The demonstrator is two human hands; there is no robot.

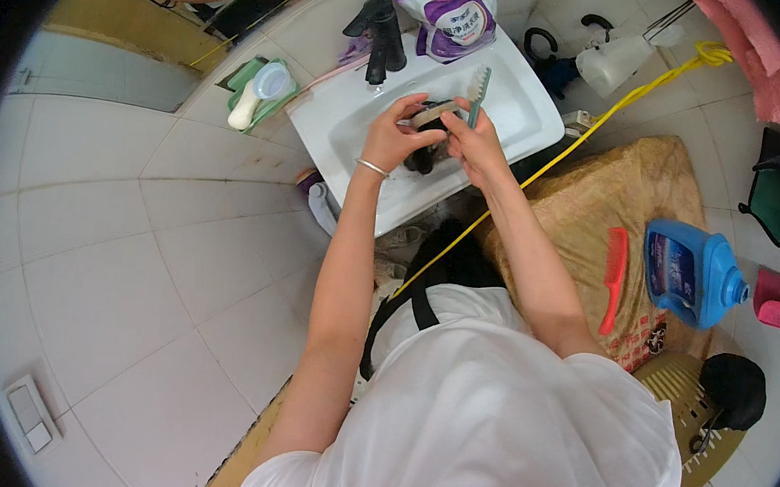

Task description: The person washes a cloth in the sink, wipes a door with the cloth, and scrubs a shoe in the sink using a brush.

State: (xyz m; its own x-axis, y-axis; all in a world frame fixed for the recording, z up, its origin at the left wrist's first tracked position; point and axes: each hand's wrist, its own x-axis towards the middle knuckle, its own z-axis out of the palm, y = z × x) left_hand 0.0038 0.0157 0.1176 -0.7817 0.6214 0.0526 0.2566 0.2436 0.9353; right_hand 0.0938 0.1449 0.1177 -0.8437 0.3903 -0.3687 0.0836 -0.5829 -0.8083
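Over the white washbasin (393, 205), both of my hands are around a small dark item with a pale, beige edge (434, 116). It could be a shoe, but fingers cover much of it. My left hand (400, 129) grips it from the left, thumb and fingertips at the pale edge. A scrub brush (479, 95) with a grey-green handle and white bristles stands upright in my right hand (474, 142), bristles facing left. The fingers of that hand also touch the item's right side. Below my fingers, a black part of the item (421, 160) hangs over the basin.
Behind the basin rise a black faucet (380, 37) and a detergent pouch (458, 20). A green soap dish (263, 97) is on the left wall. The yellow cord (557, 164) crosses by my right forearm. A red comb (613, 280) and blue bottle (690, 273) lie on a brown cover (573, 221).
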